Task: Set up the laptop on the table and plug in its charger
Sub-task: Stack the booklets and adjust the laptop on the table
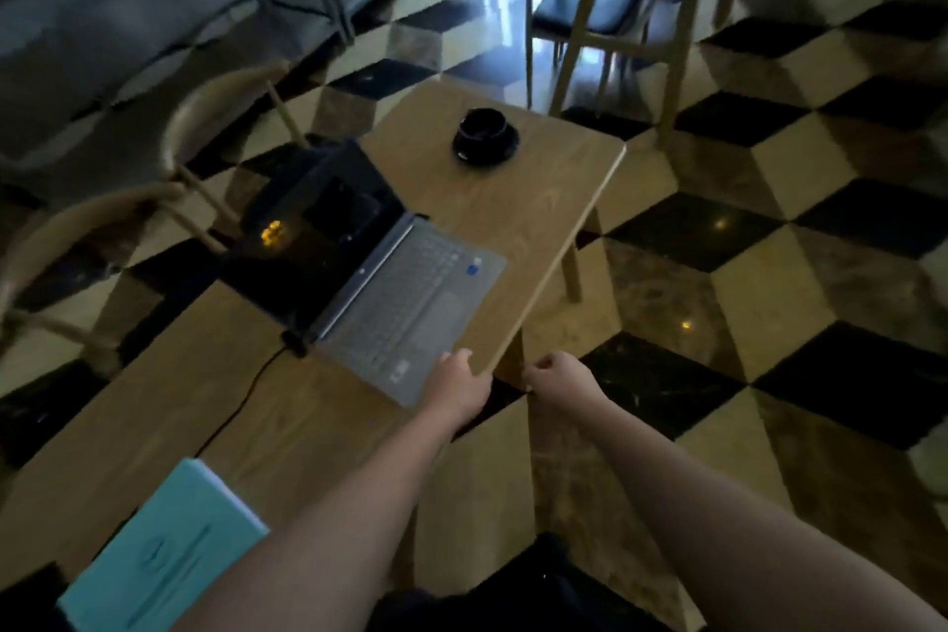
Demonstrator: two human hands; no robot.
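A grey laptop (410, 303) lies open on the wooden table (538, 200), its dark screen leaning back to the left. A black charger plug (295, 341) sits at the laptop's near hinge corner. Its thin black cable (241, 400) trails across the table towards me. My left hand (456, 385) rests at the laptop's near front corner, right at the table's edge; its fingers are hidden beneath it. My right hand (556, 377) hangs just off the table edge over the floor, fingers curled, with nothing visible in it.
A black cup on a saucer (485, 136) stands at the table's far end. A turquoise notebook (164, 554) lies near me on the left. Wooden chairs (215, 118) line the left side, and one (605, 15) stands beyond the table. The floor is checkered tile.
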